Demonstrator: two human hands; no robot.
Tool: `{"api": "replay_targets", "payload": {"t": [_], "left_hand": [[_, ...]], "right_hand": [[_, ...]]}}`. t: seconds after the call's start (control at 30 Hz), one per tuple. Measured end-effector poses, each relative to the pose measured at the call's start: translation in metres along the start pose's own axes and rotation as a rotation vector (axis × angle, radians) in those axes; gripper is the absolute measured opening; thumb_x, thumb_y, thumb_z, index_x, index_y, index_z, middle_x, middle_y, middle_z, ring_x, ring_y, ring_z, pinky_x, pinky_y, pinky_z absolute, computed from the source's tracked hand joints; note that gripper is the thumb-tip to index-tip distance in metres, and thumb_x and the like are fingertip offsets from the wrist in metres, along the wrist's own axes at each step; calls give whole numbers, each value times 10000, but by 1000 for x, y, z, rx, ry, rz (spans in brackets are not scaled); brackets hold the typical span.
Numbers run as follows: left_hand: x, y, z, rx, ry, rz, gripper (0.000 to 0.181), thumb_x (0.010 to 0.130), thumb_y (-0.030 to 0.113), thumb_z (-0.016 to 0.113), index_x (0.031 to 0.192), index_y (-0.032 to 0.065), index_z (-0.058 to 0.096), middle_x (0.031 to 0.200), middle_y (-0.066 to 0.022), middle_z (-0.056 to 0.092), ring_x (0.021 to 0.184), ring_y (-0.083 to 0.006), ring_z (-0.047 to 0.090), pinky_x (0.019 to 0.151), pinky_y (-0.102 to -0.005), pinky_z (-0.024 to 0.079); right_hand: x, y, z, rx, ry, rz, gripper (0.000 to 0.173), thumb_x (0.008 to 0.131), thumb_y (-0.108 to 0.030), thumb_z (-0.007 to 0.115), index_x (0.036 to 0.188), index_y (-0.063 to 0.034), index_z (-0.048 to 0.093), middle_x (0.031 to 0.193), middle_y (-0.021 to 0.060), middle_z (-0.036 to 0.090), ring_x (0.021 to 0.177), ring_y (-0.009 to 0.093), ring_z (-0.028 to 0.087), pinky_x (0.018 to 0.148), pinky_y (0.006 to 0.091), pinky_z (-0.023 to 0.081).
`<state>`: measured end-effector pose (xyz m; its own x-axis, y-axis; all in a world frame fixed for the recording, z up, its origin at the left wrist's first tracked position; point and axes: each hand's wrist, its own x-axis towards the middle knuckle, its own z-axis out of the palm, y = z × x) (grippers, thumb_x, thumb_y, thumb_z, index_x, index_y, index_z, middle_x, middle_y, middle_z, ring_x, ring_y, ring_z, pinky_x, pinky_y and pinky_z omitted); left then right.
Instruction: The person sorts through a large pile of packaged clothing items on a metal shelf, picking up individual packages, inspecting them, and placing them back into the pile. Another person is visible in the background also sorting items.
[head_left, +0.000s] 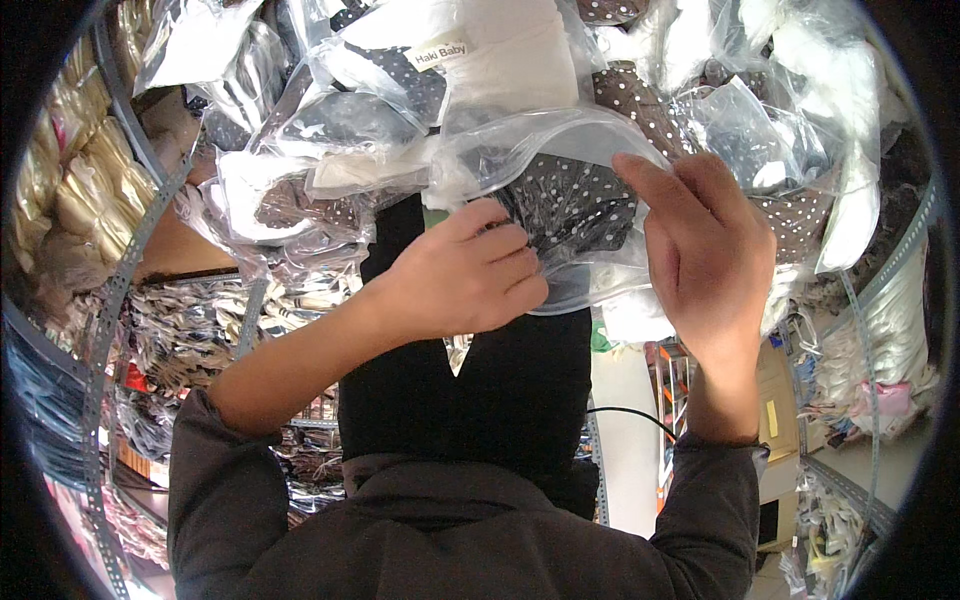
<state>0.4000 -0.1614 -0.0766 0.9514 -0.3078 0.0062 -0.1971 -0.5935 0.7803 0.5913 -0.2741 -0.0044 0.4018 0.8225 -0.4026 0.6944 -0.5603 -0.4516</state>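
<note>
A clear plastic bag (559, 124) with a curved rim lies between my hands, and dark polka-dot fabric (577, 202) shows in it. My left hand (476, 270) has its fingers curled on the bag's left side. At the opposite side my right hand (705, 247) grips the film, with the index finger stretched along the upper edge; its thumb is hidden. Just beyond the bag is a pale folded fabric piece (510, 67) in clear plastic, with a small white label (439, 51) that bears writing.
Bagged brown polka-dot items (637, 97) pile up at the upper right, more bagged pieces (292, 206) at the left. Perforated metal shelf posts (127, 277) curve along the left side. Shelves of packed goods (195, 322) stand below the pile. A black cable (634, 411) runs near my right forearm.
</note>
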Motion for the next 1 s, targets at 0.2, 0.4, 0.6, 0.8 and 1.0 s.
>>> {"api": "replay_targets", "payload": {"t": [0.2, 0.4, 0.6, 0.8, 1.0], "left_hand": [[3, -9, -6, 9, 72, -51, 99, 694, 196, 627, 759, 165, 559, 926, 37, 647, 924, -146, 591, 877, -386, 414], [6, -16, -15, 34, 153, -138, 96, 700, 197, 636, 761, 174, 566, 933, 51, 659, 925, -146, 603, 884, -401, 402], [16, -30, -23, 91, 241, -184, 104, 700, 163, 660, 773, 179, 587, 932, 55, 663, 916, -154, 609, 886, -407, 394], [69, -92, -48, 310, 656, -160, 143, 746, 136, 700, 875, 139, 640, 944, -18, 655, 889, -200, 610, 843, -361, 431], [107, -188, -67, 312, 908, -192, 416, 741, 199, 736, 1103, 51, 593, 1043, -165, 619, 951, -306, 596, 841, -391, 463]], "right_hand": [[-1, 3, -6, -43, -26, 48, 359, 734, 77, 564, 1029, -90, 683, 820, 110, 581, 655, 260, 595, 588, 328, 467], [0, 9, -11, 1, -21, -23, 300, 736, 72, 553, 990, -38, 667, 973, 151, 644, 770, 307, 637, 692, 347, 500], [3, 30, -13, -99, 58, -152, 290, 706, -5, 610, 980, -79, 671, 927, 114, 654, 814, 307, 619, 713, 355, 491], [41, 62, -10, -109, 429, -118, 236, 893, -64, 586, 1124, -43, 630, 1084, 90, 651, 965, 191, 607, 833, 300, 462], [54, 69, 8, 57, 588, -2, 295, 885, -101, 617, 1172, -41, 594, 1095, 63, 635, 959, 154, 582, 836, 285, 453]]}}
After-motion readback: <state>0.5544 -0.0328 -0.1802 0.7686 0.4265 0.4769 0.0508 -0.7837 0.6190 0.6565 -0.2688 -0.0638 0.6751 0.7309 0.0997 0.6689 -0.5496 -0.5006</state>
